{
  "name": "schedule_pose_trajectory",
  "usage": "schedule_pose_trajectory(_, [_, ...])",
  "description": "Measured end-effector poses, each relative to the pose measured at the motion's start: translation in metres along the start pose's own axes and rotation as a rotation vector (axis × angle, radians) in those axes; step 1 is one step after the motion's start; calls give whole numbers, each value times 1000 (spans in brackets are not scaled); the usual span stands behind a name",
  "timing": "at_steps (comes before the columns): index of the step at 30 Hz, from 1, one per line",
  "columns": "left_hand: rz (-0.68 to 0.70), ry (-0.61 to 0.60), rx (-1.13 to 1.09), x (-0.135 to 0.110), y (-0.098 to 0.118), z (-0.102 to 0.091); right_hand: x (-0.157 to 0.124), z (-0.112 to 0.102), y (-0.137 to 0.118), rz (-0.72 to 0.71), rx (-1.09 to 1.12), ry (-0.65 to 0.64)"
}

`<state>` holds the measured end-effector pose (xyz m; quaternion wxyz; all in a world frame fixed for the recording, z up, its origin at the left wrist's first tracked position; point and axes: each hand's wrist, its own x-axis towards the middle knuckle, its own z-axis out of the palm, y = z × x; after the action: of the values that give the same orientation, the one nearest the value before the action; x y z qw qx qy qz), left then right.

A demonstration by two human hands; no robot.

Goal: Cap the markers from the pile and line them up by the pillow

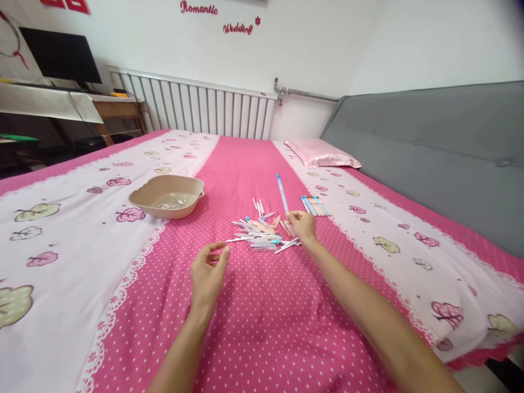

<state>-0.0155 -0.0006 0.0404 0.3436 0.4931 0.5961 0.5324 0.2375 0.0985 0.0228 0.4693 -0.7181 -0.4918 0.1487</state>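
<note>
My right hand pinches a long light-blue pen near its lower end, and the pen points up and away from me. A loose pile of pen parts, with pink and clear barrels, white thin sticks and blue caps, lies on the pink bedspread between my hands. My left hand is at the pile's left edge with thumb and fingers curved but apart; a white stick's end lies close to the fingertips. Right of my right hand, several pens lie side by side in a row.
A beige basin with small bits inside stands left of the pile. A pink pillow lies farther back beside the grey headboard. Behind the bed are a white radiator and a desk with a monitor.
</note>
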Motion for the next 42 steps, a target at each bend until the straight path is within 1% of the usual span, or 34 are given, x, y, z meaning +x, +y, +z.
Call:
schedule_pose_trajectory(3, [-5, -6, 22, 0, 0, 0, 17, -9, 17, 65, -108, 47])
schedule_pose_trajectory(7, [-9, -11, 38, 1, -1, 0, 29, -16, 33, 175, -229, 71])
schedule_pose_trajectory(14, [-30, -20, 37, 1, -2, -1, 40, -16, 58, 322, -356, 86])
schedule_pose_trajectory(19, [-29, -16, 41, 2, -2, 0, 49, -15, 66, 386, -414, 95])
schedule_pose_trajectory(25, [-42, -14, 56, 3, -4, 0, 63, -11, 70, 419, -451, 106])
schedule_pose_trajectory(30, [-57, -22, 58, 6, -7, 1, 69, -6, 71, 436, -483, 125])
schedule_pose_trajectory(42, [-78, -33, 54, 3, -3, 3, 78, 2, 74, 387, -563, 154])
